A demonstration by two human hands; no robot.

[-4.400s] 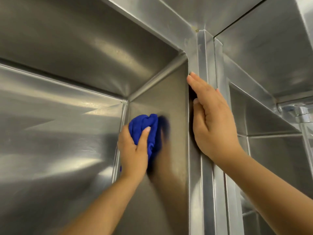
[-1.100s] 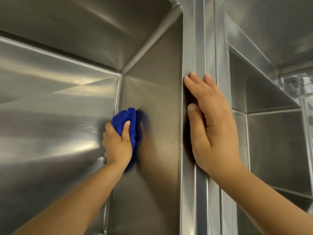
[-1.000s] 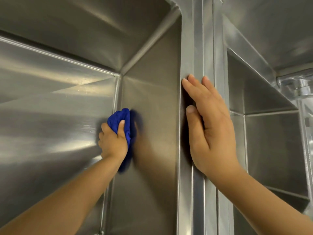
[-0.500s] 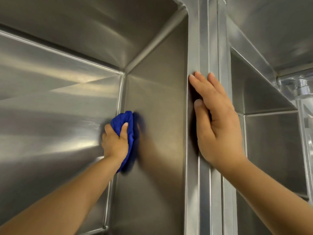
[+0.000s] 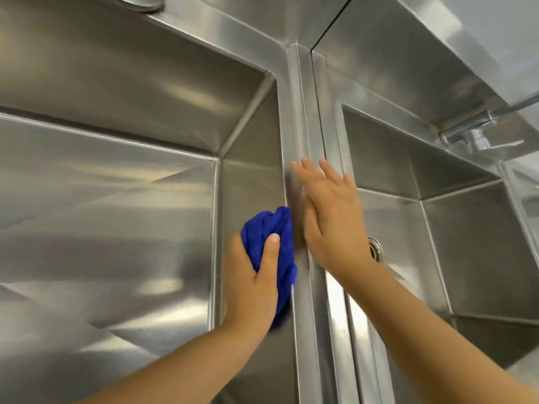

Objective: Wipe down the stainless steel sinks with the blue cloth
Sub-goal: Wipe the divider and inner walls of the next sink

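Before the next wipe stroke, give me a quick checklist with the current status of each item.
1. Blue cloth gripped by the left hand: ok.
2. Cloth against the side wall of the left sink, beside the divider: ok.
3. Right hand flat on the divider, fingers straight: ok.
4. Faucet apart from both hands: ok.
5. Right sink already wiped: cannot tell.

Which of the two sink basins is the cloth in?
The left basin: the left hand holds the blue cloth against its right wall. The right basin, with the visible drain, holds no cloth.
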